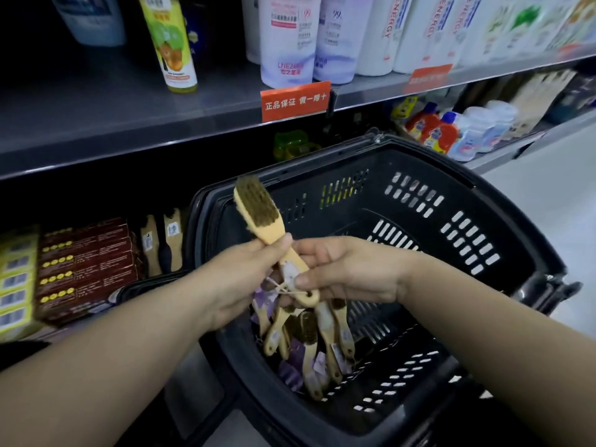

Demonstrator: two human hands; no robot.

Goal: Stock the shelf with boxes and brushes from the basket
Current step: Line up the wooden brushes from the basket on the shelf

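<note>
Wooden brush [258,208] held above basket [483,201]: neck gripped by left hand [238,279], handle end pinched by right hand [348,272]; tag string [280,288] possibly tangled. Judged light, stiff; best taken at handle, bristles spared.

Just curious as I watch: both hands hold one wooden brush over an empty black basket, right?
Not empty: the head view shows more brushes lying in the black basket. The left hand and right hand do hold one wooden brush over it.
</note>
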